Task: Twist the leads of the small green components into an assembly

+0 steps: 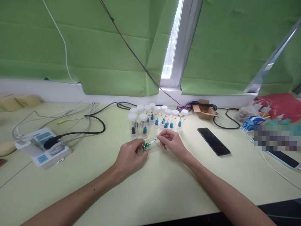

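Just in front of a cluster of clear tubes, my left hand [131, 154] pinches a small green-bodied piece with a thin metal shaft [146, 145] between thumb and fingers. The piece points to the right, lying nearly level. At its far end my right hand [171, 141] is closed, fingertips pinched at the tip of the shaft by a thin bent wire [159, 143]. Whether the wire belongs to the piece I cannot tell. Several upright clear tubes with white caps [143, 125] hold similar pieces with teal or black bodies and thin stems.
Left of my hands sits a white power strip [50, 149] with a black plug and tangled cables. A black phone [213, 141] lies to the right. Farther back are an open cardboard box [204, 111], a blue-and-white packet [252, 123] and a red bag [285, 106].
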The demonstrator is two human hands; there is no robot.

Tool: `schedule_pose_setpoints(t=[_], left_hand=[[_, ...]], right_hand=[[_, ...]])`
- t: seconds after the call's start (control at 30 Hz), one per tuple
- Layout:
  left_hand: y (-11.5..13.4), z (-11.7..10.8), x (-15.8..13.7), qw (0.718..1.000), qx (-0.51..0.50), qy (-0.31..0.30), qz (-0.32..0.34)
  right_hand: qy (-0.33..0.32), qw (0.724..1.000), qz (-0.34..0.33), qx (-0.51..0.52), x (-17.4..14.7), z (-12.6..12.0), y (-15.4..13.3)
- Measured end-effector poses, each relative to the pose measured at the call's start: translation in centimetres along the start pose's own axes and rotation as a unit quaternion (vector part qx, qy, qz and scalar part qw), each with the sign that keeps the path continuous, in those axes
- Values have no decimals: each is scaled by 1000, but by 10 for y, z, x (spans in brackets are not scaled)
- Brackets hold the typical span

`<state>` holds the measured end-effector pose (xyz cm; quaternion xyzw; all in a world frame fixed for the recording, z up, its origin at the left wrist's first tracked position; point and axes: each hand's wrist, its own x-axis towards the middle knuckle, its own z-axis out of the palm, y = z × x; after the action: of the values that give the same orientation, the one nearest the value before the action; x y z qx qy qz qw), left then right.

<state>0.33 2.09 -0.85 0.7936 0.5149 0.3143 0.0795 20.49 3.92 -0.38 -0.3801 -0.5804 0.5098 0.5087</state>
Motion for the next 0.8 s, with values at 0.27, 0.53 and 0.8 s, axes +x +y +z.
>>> schedule_pose_setpoints(t=[0.27, 0.53, 0.8], left_hand=[[-5, -2, 3, 1000, 7, 13, -3], [-5, -3, 2, 1000, 21, 1, -10], [-3, -3, 3, 1000, 26, -6, -14]], right_hand=[[48, 999, -6, 0, 4, -3, 3], [42, 999, -11, -8, 5, -6, 10], [27, 1000, 3, -12, 5, -6, 15]])
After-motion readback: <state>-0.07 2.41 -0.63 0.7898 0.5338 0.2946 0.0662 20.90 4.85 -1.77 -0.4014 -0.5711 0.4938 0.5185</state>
